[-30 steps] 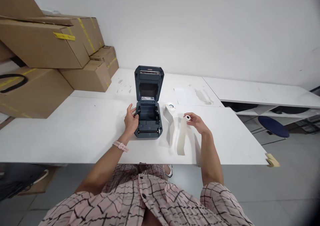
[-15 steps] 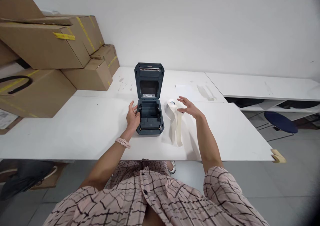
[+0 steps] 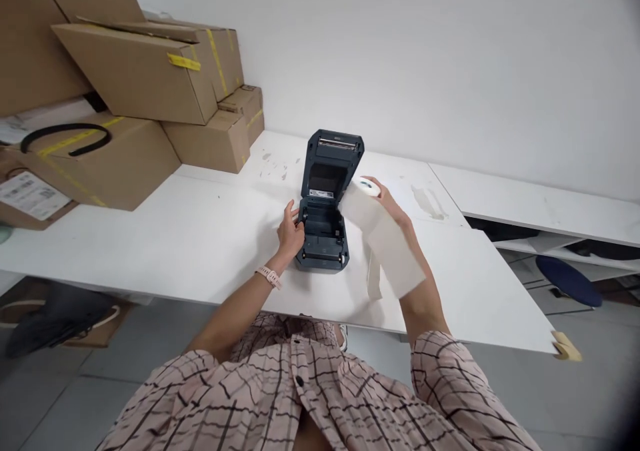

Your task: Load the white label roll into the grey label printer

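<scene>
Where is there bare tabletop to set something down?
Bare white tabletop shows between the cardboard boxes and the left hand, and between the right forearm and tan corner piece. It's crowded around the label printer, where the right hand holds a label roll.

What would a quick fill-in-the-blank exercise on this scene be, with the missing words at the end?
1. The lid of the dark blue-grey plastic printer is not shut but ____.
2. The white paper roll is in the person's ____ hand.
3. The pale pink wristband is on the person's ____ arm.
4. The tape on the stacked brown cardboard boxes is ____ in colour.

Missing words: open; right; left; yellow.
</scene>
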